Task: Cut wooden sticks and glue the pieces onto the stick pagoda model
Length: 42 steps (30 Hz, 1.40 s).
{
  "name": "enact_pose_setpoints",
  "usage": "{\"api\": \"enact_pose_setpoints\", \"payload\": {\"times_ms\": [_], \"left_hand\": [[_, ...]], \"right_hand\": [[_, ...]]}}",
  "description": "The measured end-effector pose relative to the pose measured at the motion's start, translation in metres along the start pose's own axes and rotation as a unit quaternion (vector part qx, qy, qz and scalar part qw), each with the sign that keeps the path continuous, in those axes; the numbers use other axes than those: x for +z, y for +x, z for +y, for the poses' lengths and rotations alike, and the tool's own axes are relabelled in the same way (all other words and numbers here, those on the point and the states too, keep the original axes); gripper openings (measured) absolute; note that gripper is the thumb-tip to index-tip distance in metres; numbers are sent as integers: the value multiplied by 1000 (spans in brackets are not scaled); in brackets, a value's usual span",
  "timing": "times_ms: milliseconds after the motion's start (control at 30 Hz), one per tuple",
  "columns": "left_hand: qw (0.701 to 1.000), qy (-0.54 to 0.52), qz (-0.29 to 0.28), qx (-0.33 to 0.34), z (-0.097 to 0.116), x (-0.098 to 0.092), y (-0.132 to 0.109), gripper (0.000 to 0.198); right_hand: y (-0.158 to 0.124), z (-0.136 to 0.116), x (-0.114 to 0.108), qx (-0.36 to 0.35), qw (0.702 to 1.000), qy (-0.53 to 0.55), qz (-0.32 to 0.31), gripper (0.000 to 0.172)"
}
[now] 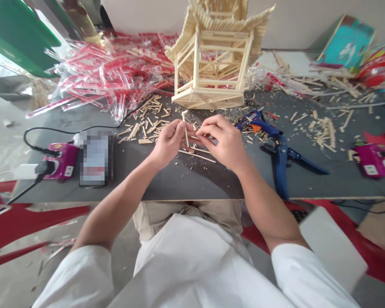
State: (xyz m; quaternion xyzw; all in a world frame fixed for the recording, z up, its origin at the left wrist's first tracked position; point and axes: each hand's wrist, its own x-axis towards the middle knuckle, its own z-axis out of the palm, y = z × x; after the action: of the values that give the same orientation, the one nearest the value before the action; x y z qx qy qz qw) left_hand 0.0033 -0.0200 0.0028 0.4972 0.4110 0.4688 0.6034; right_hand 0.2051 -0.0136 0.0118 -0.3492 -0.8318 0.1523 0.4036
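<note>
My left hand [169, 141] and my right hand [223, 141] meet over the grey table [167, 179], fingertips pinched together. Between them they hold a thin wooden stick [185, 128] that stands nearly upright. More thin sticks [197, 155] lie flat on the table just below my hands. A tall pagoda model made of wooden sticks [211, 55] stands right behind my hands.
A blue glue gun [258, 122] and blue cutting pliers [284, 162] lie to the right. Cut stick offcuts [147, 122] litter the table. Red and clear wrappers [109, 77] pile at back left. A phone [96, 158] and a purple device [59, 160] lie left; another purple device [374, 160] sits right.
</note>
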Motion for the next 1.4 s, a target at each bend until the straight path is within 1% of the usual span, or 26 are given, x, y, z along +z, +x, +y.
{"api": "enact_pose_setpoints", "payload": {"times_ms": [100, 200, 267, 333, 500, 633, 733, 833, 933, 1033, 1133, 1167, 1200, 1267, 1300, 1400], "left_hand": [[1000, -6, 4, 4, 1, 0, 0, 42], [1000, -11, 8, 4, 2, -2, -1, 43], [1000, -14, 5, 6, 2, -4, -1, 44], [1000, -18, 0, 7, 2, -5, -1, 45], [1000, -21, -3, 8, 5, -2, -2, 43], [999, -33, -10, 0, 7, -2, -3, 42], [999, -38, 1, -6, 6, -4, -1, 41], [999, -39, 6, -7, 7, -6, 0, 40], [999, -48, -1, -7, 9, -7, 0, 41], [999, -43, -1, 1, 7, -7, 0, 41], [1000, -14, 13, 22, 1, -8, 2, 38], [999, -3, 15, 29, -1, -9, 3, 37], [999, 4, 12, 34, -3, -10, 4, 36], [999, -1, -11, 37, -4, -11, 4, 36], [999, -11, -29, 35, -4, -11, 4, 37], [996, -46, -67, 23, -2, -10, 3, 41]], "right_hand": [[2, 3, -7, 3, 999, 38, -1, 11], [3, 6, -10, 11, 999, 52, 8, 9], [2, 8, -8, 8, 999, 48, 4, 8], [1, 9, -3, -1, 999, 37, 3, 11], [-2, 8, 7, -21, 999, -17, 25, 15], [-2, 5, 9, -16, 999, -41, 11, 17], [-1, 3, 7, -22, 1000, -18, 10, 17], [1, 5, 0, -5, 999, 15, 32, 15], [3, 15, -15, 35, 998, 8, 48, 20], [2, 32, -35, 71, 996, -47, 38, 22], [-2, 51, -53, 117, 985, -127, 3, 12], [-4, 56, -57, 135, 979, -150, -3, 11], [-5, 59, -60, 152, 975, -164, -2, 15], [-6, 61, -61, 172, 972, -160, 5, 24], [-6, 59, -60, 171, 975, -146, 4, 27], [-2, 46, -47, 129, 987, -99, -15, 29]]}}
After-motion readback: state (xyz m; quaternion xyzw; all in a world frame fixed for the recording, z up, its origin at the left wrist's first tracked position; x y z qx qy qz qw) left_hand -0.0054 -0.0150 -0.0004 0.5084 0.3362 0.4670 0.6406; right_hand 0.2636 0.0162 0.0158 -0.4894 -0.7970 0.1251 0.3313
